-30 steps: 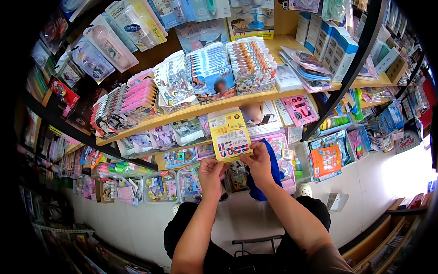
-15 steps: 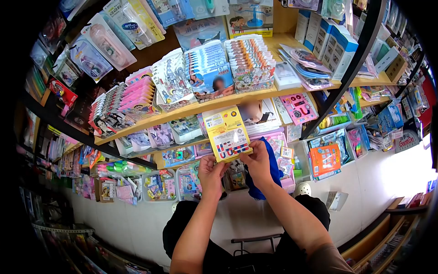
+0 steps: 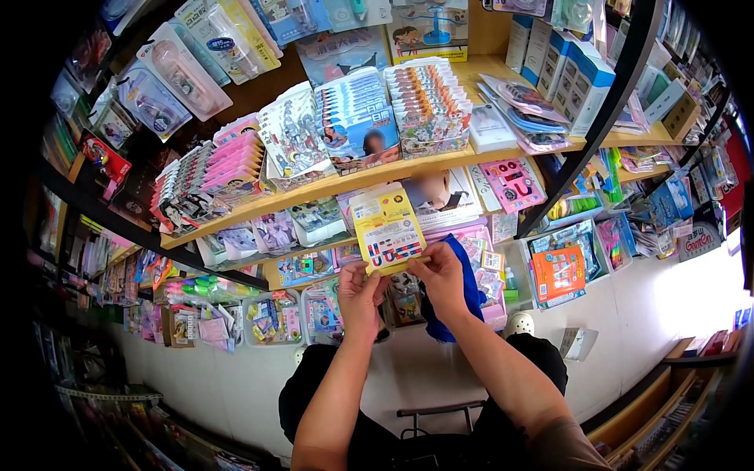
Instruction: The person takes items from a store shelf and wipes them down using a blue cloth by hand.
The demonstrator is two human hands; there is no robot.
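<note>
A flat yellow package [image 3: 386, 222] printed with small red and blue magnet pictures is held up in front of the shelf. My left hand [image 3: 361, 300] pinches its lower left corner between thumb and fingers. At the lower right corner, my right hand [image 3: 441, 281] grips it the same way. Behind my right hand hangs a blue cloth or bag [image 3: 473, 275], partly hidden by the wrist. Just past the package stands a pink magnet-set pack [image 3: 512, 186] on the lower shelf.
A wooden shelf [image 3: 330, 188] carries rows of small packets [image 3: 357, 118] and blue-white boxes [image 3: 581, 82]. Dark metal posts [image 3: 585, 149] frame it. Plastic bins of packaged goods [image 3: 275, 322] stand below, near an orange pack [image 3: 559, 275]. A small box [image 3: 579, 344] lies on the floor.
The yellow package's upper edge tips slightly away and its bottom edge folds or tilts toward me. Both hands stay on its lower corners, with the right shifted slightly left.
</note>
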